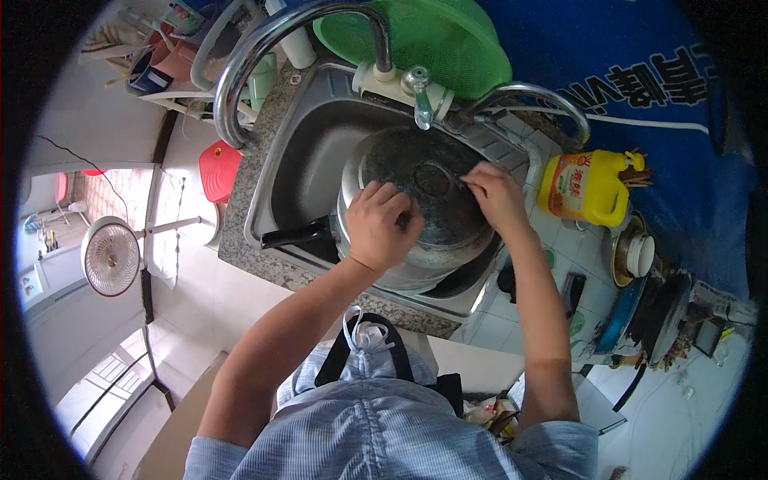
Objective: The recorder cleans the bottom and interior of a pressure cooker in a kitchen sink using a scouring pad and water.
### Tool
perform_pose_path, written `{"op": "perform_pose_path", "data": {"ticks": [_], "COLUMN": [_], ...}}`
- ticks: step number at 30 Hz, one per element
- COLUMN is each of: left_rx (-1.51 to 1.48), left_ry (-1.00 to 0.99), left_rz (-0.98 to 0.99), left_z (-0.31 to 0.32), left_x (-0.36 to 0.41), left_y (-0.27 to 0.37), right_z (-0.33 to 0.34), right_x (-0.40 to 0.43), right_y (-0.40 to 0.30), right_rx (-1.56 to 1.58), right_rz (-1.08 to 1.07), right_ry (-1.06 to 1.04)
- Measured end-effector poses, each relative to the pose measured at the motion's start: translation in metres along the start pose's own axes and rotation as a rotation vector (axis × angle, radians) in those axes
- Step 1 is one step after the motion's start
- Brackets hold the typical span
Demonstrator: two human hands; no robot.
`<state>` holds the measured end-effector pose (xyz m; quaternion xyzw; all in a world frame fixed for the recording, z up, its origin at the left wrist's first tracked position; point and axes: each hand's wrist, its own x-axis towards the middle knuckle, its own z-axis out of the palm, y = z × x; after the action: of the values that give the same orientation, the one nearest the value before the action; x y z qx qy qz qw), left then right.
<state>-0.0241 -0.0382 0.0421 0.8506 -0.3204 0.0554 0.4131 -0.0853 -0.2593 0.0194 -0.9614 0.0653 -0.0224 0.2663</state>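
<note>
A large metal pot (384, 144) lies bottom up in the stainless steel sink (312, 144), its base blackened and marked with a round ring. Its black handle (297, 233) points left over the sink's rim. My left hand (384, 225) rests on the near left part of the base, fingers curled; whether anything is inside them is hidden. On the right part of the base, my right hand (495, 195) has thumb and fingertips pinched together near the ring. Something small and thin may be between them, too small to tell.
A tap with a lever (422, 99) and a curved spout (300, 18) stand behind the pot. A green plastic basket (444, 42) leans beyond. Right of the sink are a yellow detergent jug (579, 186), a white bowl (641, 255) and pans (666, 324). A fan (111, 256) is at left.
</note>
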Motion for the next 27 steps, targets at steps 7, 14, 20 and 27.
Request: {"op": "perform_pose_path", "data": {"ticks": [7,14,20,27], "left_rx": [0.006,0.006,-0.013,0.002], "left_ry": [-0.001,0.01,0.015,-0.002], "left_rz": [0.019,0.0,0.026,0.024], "left_z": [0.002,0.001,0.001,0.003], "left_x": [0.002,0.0,0.0,0.002], "left_y": [0.001,-0.002,-0.001,-0.001], "right_z": [0.014,-0.008,-0.017,0.017], "right_x": [0.033,-0.028,0.008,0.034], "right_y": [-0.002,-0.037,-0.014,0.03], "right_rx": [-0.003,-0.015,0.162,0.117], "right_rz": [0.143,0.098,0.2,0.173], "right_ry": [0.039,0.056,0.109,0.071]}}
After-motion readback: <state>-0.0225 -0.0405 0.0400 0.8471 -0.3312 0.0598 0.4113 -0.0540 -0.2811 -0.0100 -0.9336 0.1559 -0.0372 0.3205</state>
